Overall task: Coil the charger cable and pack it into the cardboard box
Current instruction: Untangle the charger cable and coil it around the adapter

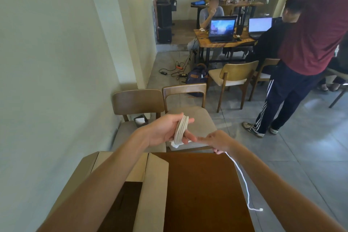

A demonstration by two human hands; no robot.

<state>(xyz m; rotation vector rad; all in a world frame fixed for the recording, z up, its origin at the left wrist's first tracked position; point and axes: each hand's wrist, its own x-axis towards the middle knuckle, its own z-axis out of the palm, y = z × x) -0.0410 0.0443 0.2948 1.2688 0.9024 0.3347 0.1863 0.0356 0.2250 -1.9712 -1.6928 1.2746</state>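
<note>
My left hand (165,130) is closed around several loops of the white charger cable (181,130), held above the far edge of the table. A white plug end pokes out under the loops. My right hand (216,140) pinches the loose part of the same cable just right of the coil. From there the free tail (243,179) hangs down past the table's right edge and ends in a small connector. The cardboard box (150,190) stands open on the table's left side, below my left forearm, its flaps up.
The brown wooden table (203,194) fills the foreground. Two wooden chairs (139,101) stand just beyond it, against the wall on the left. A person in a maroon shirt (308,43) stands on the right. Further back are tables, laptops and seated people.
</note>
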